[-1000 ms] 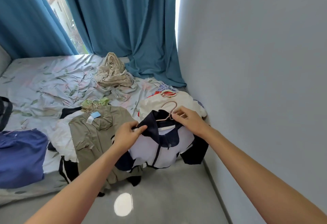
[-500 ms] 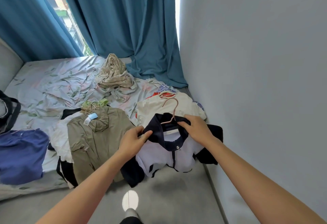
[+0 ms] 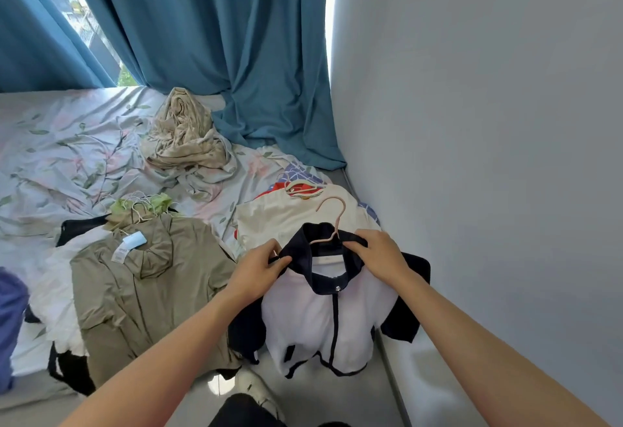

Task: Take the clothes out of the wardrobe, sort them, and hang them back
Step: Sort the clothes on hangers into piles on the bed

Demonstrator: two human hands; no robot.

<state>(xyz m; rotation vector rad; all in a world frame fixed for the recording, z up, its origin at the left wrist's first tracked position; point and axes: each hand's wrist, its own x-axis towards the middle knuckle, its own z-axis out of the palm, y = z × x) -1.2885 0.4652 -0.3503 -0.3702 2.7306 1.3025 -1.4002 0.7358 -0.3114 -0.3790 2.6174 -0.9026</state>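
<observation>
A white jacket with navy collar and sleeves (image 3: 323,322) hangs off the bed's near right corner on a pink hanger (image 3: 332,221). My left hand (image 3: 259,270) pinches the left side of the navy collar. My right hand (image 3: 379,254) grips the right side of the collar by the hanger's shoulder. An olive-green hooded jacket (image 3: 141,288) lies flat to the left on a white hanger. A cream garment (image 3: 283,216) lies behind the held jacket.
The bed (image 3: 67,157) has a floral sheet, with a crumpled beige garment (image 3: 185,137) near the blue curtain (image 3: 219,39). A blue garment (image 3: 10,319) lies at the left edge. A grey wall (image 3: 488,157) runs close on the right. Grey floor shows below.
Both hands have shifted the jacket a little to the right and squared it up, so it hangs straighter on the hanger. The camera moved closer.
</observation>
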